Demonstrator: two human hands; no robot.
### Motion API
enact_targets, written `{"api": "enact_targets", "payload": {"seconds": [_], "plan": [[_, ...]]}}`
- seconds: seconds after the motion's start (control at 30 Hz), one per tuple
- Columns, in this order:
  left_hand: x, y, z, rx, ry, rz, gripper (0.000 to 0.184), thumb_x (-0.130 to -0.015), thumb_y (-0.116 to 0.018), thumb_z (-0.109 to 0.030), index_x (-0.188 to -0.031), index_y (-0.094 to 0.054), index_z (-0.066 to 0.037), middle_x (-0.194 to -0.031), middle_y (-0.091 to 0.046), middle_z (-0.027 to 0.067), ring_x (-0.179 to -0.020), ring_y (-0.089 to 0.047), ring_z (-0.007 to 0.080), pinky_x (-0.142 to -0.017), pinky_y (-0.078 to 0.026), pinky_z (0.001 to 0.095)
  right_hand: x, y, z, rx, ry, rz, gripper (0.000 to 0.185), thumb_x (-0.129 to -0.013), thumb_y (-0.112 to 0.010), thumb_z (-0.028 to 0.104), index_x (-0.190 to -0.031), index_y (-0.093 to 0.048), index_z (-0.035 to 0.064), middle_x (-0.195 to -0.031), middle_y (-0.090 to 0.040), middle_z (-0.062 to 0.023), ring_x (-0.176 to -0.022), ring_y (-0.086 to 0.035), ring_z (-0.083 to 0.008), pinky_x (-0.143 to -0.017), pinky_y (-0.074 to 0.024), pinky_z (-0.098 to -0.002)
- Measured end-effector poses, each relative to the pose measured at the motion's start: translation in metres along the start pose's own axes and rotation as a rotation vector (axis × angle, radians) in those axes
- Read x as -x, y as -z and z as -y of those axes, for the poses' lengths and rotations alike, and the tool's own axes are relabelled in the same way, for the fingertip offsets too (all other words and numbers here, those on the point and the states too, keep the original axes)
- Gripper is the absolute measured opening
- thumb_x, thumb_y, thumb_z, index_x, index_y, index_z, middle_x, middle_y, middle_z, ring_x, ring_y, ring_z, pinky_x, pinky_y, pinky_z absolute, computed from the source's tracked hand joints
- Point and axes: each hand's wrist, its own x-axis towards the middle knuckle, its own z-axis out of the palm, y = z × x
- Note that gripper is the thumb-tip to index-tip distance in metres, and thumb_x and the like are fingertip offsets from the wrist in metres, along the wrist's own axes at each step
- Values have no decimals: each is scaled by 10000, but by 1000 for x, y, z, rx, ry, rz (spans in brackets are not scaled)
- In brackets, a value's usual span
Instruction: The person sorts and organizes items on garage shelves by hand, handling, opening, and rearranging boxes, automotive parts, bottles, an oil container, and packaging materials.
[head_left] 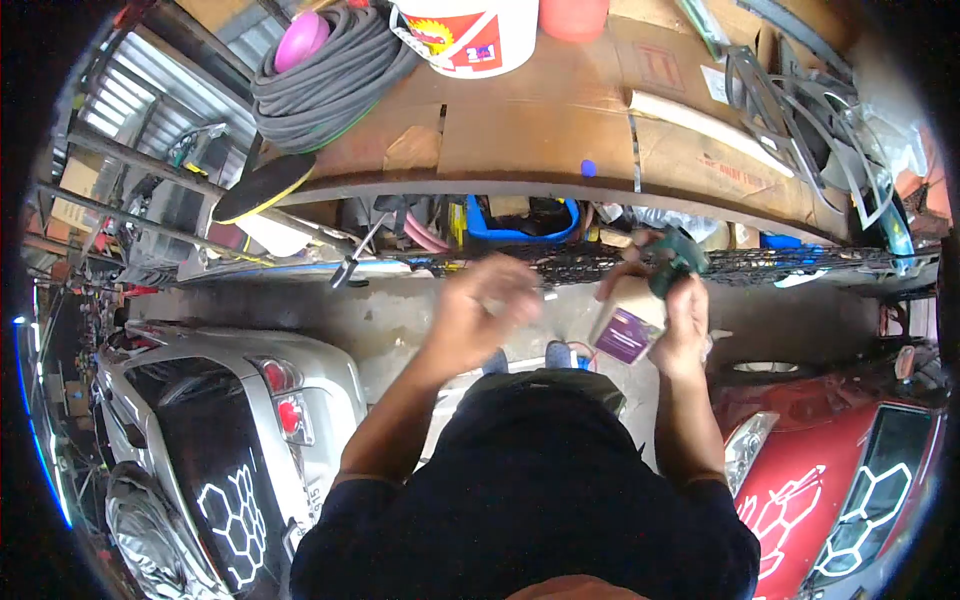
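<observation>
While the right hand [685,325] clasps a purple-labelled carton [628,334] near a blurred dark-green object [679,264], the left hand [487,303] hovers, blurred fingers loosely curled.

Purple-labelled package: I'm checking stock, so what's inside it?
The package at the right hand shows only its pale outer surface and purple label; any contents are covered. A blurred dark green object shows near its top; whether they touch, I cannot tell.
</observation>
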Motion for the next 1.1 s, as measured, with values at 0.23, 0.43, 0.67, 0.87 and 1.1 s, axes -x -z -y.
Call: {"api": "enact_targets", "payload": {"seconds": [0.23,0.43,0.67,0.87,1.1], "plan": [[-7,-26,-17,249,120,109,602,-862,-875,-88,-1385,-592,8,-1204,-728,96,-1062,-694,154,-912,-586,352,-42,-40,-2,51,39,9,483,-1126,-480,421,-1245,-628,-23,-1030,-730,-123,-935,-676,-169,-855,-546,-328],[-6,-15,-27,343,155,172,513,-877,-862,-81,-1326,-640,31,-1155,-746,93,-1060,-701,148,-939,-568,339,-45,-45,4,-59,26,120,476,-1137,-450,404,-1216,-636,-26,-987,-716,-102,-892,-668,-162,-836,-538,-309],[-10,-26,-26,307,77,152,459,-887,-826,-15,-1302,-643,57,-1148,-752,100,-1031,-709,140,-908,-579,325,-36,-38,15,54,49,78,454,-1128,-473,397,-1124,-622,-32,-1044,-712,-154,-998,-677,-218,-933,-533,-376],[-19,-37,-21,274,32,199,497,-878,-844,-43,-1311,-625,60,-1128,-754,111,-1027,-716,161,-919,-580,336,-18,-21,34,81,124,-86,334,-1046,-685,279,-1208,-683,-13,-1029,-720,-66,-918,-646,-131,-837,-532,-296],[-36,-52,-7,362,-42,362,602,-943,-790,-226,-1389,-506,62,-1247,-641,115,-1132,-632,172,-980,-522,332,-8,26,114,755,-1,213,301,-849,-836,180,-1043,-722,-19,-909,-736,-182,-826,-699,-227,-760,-544,-386]]}}
